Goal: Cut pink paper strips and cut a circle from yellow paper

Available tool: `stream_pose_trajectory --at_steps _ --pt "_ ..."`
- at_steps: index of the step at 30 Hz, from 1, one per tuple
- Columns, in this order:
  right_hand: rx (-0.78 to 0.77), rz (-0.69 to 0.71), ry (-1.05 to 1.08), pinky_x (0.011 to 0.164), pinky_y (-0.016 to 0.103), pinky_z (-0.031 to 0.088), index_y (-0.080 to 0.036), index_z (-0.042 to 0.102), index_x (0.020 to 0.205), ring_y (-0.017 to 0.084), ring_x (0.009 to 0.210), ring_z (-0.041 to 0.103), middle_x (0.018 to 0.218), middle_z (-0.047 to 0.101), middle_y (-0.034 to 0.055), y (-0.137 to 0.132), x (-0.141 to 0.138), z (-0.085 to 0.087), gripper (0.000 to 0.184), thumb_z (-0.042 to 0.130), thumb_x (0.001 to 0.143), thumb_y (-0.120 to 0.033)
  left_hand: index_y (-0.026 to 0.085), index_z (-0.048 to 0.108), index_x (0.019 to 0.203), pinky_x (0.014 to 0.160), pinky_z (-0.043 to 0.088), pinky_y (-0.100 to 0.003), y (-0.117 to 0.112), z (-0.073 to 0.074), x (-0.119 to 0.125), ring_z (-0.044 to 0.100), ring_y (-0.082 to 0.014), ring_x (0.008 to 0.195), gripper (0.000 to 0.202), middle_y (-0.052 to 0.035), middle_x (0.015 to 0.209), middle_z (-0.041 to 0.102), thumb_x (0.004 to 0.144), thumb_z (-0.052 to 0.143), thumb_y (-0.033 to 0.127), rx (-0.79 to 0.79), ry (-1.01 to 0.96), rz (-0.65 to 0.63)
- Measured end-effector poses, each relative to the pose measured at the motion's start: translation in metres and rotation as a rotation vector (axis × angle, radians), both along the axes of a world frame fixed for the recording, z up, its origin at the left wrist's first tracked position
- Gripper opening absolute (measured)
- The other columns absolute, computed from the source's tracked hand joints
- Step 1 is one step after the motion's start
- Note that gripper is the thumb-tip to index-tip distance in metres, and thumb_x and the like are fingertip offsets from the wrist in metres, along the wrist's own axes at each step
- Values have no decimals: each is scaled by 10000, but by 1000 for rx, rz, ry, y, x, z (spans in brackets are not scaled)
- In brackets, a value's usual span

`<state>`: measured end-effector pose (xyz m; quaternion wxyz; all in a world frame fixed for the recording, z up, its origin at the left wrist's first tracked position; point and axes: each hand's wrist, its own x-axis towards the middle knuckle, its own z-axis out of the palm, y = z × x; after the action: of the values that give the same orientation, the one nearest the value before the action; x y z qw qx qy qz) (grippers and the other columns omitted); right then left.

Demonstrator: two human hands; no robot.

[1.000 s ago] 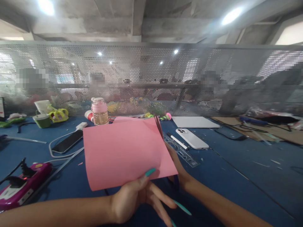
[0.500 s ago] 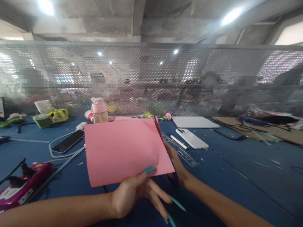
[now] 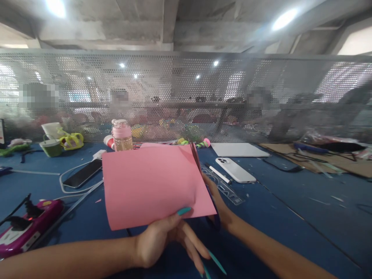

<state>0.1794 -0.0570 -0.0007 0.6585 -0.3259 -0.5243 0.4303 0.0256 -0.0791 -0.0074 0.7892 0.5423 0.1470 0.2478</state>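
A pink sheet of paper (image 3: 148,186) is held up above the table, curling down at its left side. My left hand (image 3: 167,236) pinches its lower edge, thumb on top, while the other fingers with long turquoise nails stretch out below. Behind the sheet's right edge, my right hand (image 3: 221,209) is closed around scissors (image 3: 216,222) with dark blue handles. Their dark blades point away from me and rise along the paper's right edge. The paper hides most of the right hand's fingers and part of the scissors.
Left of the paper lie a black phone (image 3: 83,173) with a white cable and a magenta power strip (image 3: 48,213). A pink bottle (image 3: 122,135) stands behind. To the right are a clear stencil ruler (image 3: 232,195), a white marker (image 3: 218,173) and a white phone (image 3: 236,170).
The paper has shifted very slightly, and the scissors' blue handle shows a little more at the lower right. Both hands keep their grip.
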Motion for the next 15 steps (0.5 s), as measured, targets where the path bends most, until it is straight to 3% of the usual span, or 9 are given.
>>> stream_pose_trajectory --at_steps 9,15 --pt "-45 23 8 589 307 516 -265 652 932 249 774 631 854 681 69 1 0 -7 402 645 622 -520 78 680 694 603 445 -315 -1 -3 -1 599 -175 447 600 -122 626 675 866 266 475 -34 -49 -60" --pt "-119 38 41 573 304 517 -265 661 892 250 759 633 781 685 59 0 -2 -3 384 618 633 -545 84 679 667 621 439 -314 0 -3 -2 609 -181 465 623 -119 599 672 870 245 482 -36 -16 -77"
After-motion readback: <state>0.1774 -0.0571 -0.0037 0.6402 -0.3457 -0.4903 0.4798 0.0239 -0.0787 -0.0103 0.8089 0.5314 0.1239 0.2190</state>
